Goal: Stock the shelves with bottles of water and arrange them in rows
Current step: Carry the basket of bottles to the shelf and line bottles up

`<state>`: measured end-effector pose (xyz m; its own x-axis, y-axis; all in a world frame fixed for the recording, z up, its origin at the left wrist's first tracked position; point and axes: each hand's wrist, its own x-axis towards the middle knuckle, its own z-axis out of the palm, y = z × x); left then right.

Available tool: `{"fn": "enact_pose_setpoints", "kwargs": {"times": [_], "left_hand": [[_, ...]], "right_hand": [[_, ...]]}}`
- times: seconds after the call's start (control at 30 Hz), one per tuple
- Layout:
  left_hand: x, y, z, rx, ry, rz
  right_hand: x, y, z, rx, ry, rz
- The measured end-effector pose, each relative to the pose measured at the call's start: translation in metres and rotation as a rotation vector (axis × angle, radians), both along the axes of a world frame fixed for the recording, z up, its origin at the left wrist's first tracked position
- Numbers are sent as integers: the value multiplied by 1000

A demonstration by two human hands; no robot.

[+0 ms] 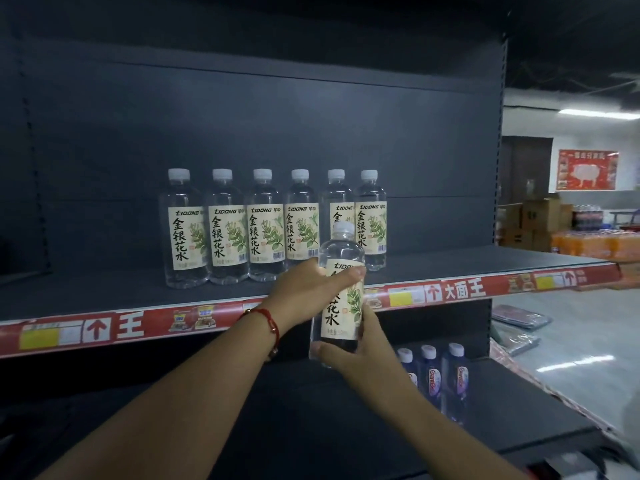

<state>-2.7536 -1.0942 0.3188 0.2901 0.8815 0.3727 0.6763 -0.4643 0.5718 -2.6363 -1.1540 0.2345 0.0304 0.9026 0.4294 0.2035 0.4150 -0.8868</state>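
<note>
While both hands [346, 327] grip 1 bottle [341, 285], its label is half-covered.

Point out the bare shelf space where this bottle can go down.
Bare upper shelf lies right of the row of six bottles, and left of it too. The strip before the row is narrow. The held bottle is gripped by both hands.

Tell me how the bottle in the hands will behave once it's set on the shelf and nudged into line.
The held bottle looks full of clear liquid, so it is probably heavy for its size. It is tall and narrow, so a push near the cap may tip it; push low. Its smooth plastic will likely slide on the flat shelf. Left hand and right hand both keep a grip.
</note>
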Motion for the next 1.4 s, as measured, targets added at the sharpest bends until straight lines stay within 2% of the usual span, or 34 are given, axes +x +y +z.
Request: {"fn": "enact_pose_setpoints", "kwargs": {"times": [0.13, 0.23, 0.47, 0.57, 0.7, 0.8, 1.13, 1.4], "left_hand": [[3, -5, 3, 11, 64, -18], [2, -15, 6, -13, 124, -108], [6, -19, 14, -4, 291, -133], [10, 1, 5, 149, 367, -60], [23, 16, -20, 452, 597, 139], [28, 16, -31, 551, 526, 170], [27, 27, -44, 615, 455, 228], [27, 26, -46, 619, 449, 240]], "right_hand": [[-7, 11, -3, -8, 37, -38], [-2, 7, -3, -28, 21, -62], [51, -17, 16, -82, -45, -68], [79, -18, 41, -26, -93, -97], [111, 5, 78, 36, -166, -219], [129, 34, 96, 34, -227, -282], [151, 103, 97, -29, -263, -381], [146, 138, 94, -58, -384, -535]]}}
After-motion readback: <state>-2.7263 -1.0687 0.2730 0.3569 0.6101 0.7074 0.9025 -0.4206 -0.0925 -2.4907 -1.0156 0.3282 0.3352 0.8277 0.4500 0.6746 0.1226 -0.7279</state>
